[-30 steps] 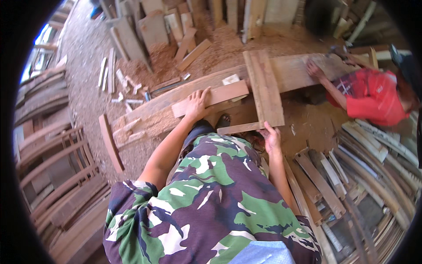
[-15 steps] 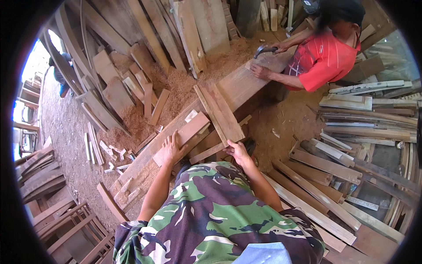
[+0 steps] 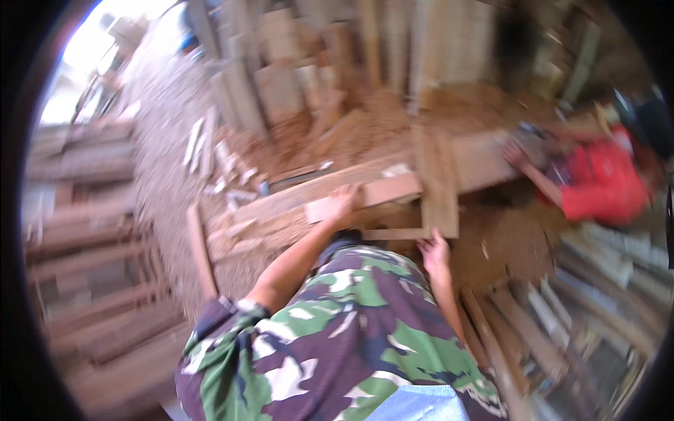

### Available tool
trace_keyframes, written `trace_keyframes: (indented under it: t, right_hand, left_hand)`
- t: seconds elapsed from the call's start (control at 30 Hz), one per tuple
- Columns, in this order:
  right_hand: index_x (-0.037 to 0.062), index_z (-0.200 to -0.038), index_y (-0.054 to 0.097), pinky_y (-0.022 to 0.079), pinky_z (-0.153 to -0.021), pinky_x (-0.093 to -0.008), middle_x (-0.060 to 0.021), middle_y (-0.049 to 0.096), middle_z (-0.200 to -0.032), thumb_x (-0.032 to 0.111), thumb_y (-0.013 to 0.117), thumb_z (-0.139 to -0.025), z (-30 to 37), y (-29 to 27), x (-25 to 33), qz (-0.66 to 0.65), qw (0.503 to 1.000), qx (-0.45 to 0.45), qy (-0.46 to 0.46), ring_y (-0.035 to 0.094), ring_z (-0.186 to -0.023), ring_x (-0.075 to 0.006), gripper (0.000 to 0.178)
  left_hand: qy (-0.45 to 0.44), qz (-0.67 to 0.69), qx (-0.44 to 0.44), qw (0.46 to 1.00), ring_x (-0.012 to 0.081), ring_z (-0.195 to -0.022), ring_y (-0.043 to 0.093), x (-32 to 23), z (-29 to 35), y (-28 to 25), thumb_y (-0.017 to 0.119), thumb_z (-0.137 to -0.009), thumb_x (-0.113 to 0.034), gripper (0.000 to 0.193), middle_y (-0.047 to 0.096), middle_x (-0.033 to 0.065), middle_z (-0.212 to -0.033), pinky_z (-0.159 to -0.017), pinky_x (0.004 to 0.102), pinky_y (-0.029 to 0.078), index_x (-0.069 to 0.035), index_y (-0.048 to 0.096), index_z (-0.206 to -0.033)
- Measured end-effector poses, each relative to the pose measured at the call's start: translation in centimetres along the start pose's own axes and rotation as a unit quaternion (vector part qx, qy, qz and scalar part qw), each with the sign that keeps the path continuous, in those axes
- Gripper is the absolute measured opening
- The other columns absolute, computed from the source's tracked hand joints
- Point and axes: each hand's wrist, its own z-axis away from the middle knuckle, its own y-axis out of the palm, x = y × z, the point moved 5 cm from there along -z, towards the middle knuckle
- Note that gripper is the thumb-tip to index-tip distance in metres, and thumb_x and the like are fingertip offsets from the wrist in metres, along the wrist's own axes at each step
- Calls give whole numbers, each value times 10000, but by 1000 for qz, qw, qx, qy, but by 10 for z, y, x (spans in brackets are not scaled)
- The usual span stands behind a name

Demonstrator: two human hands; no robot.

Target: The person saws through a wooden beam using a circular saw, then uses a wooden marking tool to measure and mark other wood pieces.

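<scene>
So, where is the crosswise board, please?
The crosswise board lies right of centre in the head view, across the long plank, near end by the right hand.

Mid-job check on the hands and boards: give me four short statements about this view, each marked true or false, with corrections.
1. The left hand rests on the short reddish board. True.
2. The right hand is well away from any wood. False: its fingers are at the near end of the crosswise plank.
3. The co-worker's shirt is red. True.
4. The crosswise plank lies left of the short reddish board. False: it lies to the right.
</scene>
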Motion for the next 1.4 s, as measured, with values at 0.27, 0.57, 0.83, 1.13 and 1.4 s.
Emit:
trace_keyframes:
  t: [0.27, 0.57, 0.83, 1.13, 1.4]
  right_hand:
    - [113, -1317, 645, 494, -983, -437, -92, 632, -1176, 473, 737, -1004, -5, -25, -5, -12, 999, 3, 49, 605, -1076, -267, 485]
    - [83, -1138, 666, 496, -951, -416, -64, 628, -1054, 513, 752, -988, 11, -2, 20, 25, 1000, 2, 10, 601, -1010, -246, 464]
    - [50, -1223, 654, 526, -914, -384, -81, 673, -1028, 376, 750, -1021, 50, 18, 5, -34, 997, -9, -70, 643, -960, -245, 396]
    - [40, -1293, 648, 519, -970, -398, -100, 699, -1129, 391, 724, -1038, 128, 45, -22, -86, 987, -6, -138, 643, -1047, -239, 440]
    - [72, -1198, 674, 530, -961, -431, -83, 724, -1094, 300, 712, -1051, 150, 31, -18, -92, 978, -30, -183, 659, -1002, -241, 274]
  left_hand:
    - [-30, 141, -150, 978, 428, -1365, 468, 48, 43, -92, 902, -776, -348, 886, 553, 219, -1410, -1170, 535, 341, -110, 469, -1511]
    - [-97, 152, -296, 938, 420, -1289, 556, 112, 19, -222, 943, -722, -286, 908, 603, 202, -1369, -1136, 489, 459, -47, 485, -1468]
    - [-140, 131, -361, 913, 407, -1329, 570, 149, -91, -250, 905, -800, -249, 873, 557, 234, -1415, -1107, 493, 507, 11, 428, -1484]
    - [-173, 87, -422, 886, 461, -1385, 470, 202, -210, -268, 959, -752, -377, 1035, 479, 261, -1461, -1125, 521, 482, -15, 360, -1514]
    - [-98, 120, -190, 969, 488, -1389, 479, 180, -207, -191, 917, -810, -506, 1147, 457, 355, -1513, -1139, 524, 475, -51, 263, -1636]
